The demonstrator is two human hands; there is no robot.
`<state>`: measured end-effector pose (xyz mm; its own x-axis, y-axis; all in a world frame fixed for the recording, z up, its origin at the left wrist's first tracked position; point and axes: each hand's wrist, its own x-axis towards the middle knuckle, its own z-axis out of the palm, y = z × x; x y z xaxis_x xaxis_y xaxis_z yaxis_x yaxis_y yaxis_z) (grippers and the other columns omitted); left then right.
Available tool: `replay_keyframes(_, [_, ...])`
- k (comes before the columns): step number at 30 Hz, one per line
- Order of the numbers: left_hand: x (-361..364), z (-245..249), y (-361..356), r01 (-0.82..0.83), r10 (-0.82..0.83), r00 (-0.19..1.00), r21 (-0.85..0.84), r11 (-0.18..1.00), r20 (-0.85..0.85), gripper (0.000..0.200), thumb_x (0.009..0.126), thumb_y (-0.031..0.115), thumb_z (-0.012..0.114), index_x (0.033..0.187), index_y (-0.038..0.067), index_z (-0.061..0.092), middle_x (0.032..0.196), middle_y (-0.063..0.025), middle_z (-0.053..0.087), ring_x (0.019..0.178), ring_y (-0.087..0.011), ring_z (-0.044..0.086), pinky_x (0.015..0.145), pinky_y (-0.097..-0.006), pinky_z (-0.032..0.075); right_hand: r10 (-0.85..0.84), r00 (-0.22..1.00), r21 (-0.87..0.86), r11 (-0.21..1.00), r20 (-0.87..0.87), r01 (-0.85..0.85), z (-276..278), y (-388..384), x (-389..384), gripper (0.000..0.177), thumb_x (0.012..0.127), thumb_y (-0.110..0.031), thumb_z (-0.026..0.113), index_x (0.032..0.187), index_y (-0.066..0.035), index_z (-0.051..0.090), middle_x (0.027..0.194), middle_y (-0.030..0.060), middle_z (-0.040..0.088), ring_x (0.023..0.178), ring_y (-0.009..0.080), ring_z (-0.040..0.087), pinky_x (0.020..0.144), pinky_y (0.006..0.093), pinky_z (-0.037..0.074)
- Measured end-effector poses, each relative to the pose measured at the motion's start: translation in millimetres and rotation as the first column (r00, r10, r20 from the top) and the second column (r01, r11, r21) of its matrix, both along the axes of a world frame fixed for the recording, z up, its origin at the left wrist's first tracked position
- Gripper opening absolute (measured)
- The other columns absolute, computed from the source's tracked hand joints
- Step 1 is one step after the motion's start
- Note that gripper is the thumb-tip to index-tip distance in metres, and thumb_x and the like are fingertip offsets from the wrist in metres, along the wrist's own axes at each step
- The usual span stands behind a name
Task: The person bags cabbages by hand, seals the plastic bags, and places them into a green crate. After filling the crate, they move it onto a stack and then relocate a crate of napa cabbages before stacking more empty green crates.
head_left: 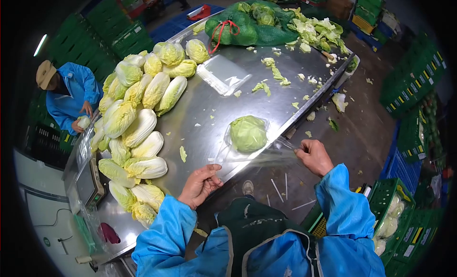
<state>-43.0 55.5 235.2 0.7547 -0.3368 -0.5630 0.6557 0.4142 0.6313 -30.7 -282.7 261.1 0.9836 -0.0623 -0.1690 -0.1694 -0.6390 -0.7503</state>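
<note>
A round green cabbage (248,134) sits near the table's front edge inside a clear plastic bag (273,155). My right hand (314,157) is closed on one side of the bag's loose film, drawn out beyond the edge. My left hand (202,185) is closed in a pinch at the other side of the film, left of the cabbage. The film stretches between both hands. Beyond the cabbage lies a stack of flat clear bags (223,75).
Napa cabbages (156,91) are piled along the left of the steel table (200,129). A green net sack (252,31) and trimmed leaves (319,30) lie at the back. A scale (90,181) is at left, a co-worker (71,93) behind it. Green crates (412,81) stand right.
</note>
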Motion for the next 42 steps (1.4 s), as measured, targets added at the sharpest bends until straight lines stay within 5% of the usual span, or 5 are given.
replay_keyframes(8, [12,-67,-17,-0.518,-0.338,0.573,0.649,0.557,0.747,0.072,0.07,0.006,0.07,0.13,0.009,0.031,0.107,-0.0097,0.056,0.098,-0.0228,0.055,0.083,-0.0329,0.042,-0.008,0.999,0.01,1.0,-0.052,0.009,0,3,7,0.024,0.07,-0.016,0.06,0.065,0.006,0.052,0.054,0.0163,0.049,0.051,0.0196,0.05,0.052,0.0374,0.04])
replay_keyframes(12, [41,-69,-30,-0.578,-0.359,0.365,0.511,0.636,0.859,0.028,0.067,0.0,0.069,0.091,0.004,0.056,0.114,-0.0116,0.055,0.109,-0.0252,0.05,0.091,-0.0371,0.039,-0.022,0.997,0.055,0.998,-0.073,0.026,-1,0,5,0.028,0.076,-0.018,0.06,0.061,0.003,0.049,0.051,0.0113,0.048,0.049,0.0156,0.048,0.048,0.0337,0.038])
replay_keyframes(20, [56,-60,-16,-0.383,-0.316,0.414,0.478,0.791,0.854,0.013,0.069,-0.003,0.066,0.077,0.003,0.058,0.095,-0.0105,0.064,0.103,-0.0291,0.056,0.091,-0.0398,0.04,-0.194,0.979,0.616,0.764,-0.064,0.192,-16,-40,-4,0.026,0.083,-0.017,0.06,0.067,-0.005,0.043,0.054,-0.0019,0.041,0.051,0.0063,0.044,0.046,0.0231,0.036])
replay_keyframes(27, [65,-57,-7,-0.312,-0.395,0.41,0.533,0.786,0.822,0.02,0.066,-0.005,0.067,0.083,0.004,0.061,0.099,-0.0114,0.064,0.108,-0.0307,0.054,0.096,-0.0418,0.037,0.279,0.894,0.118,0.934,0.35,-0.337,-67,9,27,0.052,0.071,-0.003,0.064,0.121,-0.008,0.051,0.132,0.0136,0.039,0.125,0.0301,0.033,0.102,0.0393,0.027])
replay_keyframes(42, [98,-74,-13,-0.485,-0.154,0.49,0.416,0.769,0.858,0.011,0.082,0.0,0.052,0.093,0.002,0.052,0.107,-0.0144,0.06,0.105,-0.0272,0.055,0.09,-0.0361,0.042,-0.048,0.947,0.693,0.693,0.317,-0.196,-91,27,69,0.024,0.092,-0.019,0.043,0.09,0.001,0.057,0.118,0.0163,0.055,0.114,0.023,0.048,0.092,0.0348,0.037])
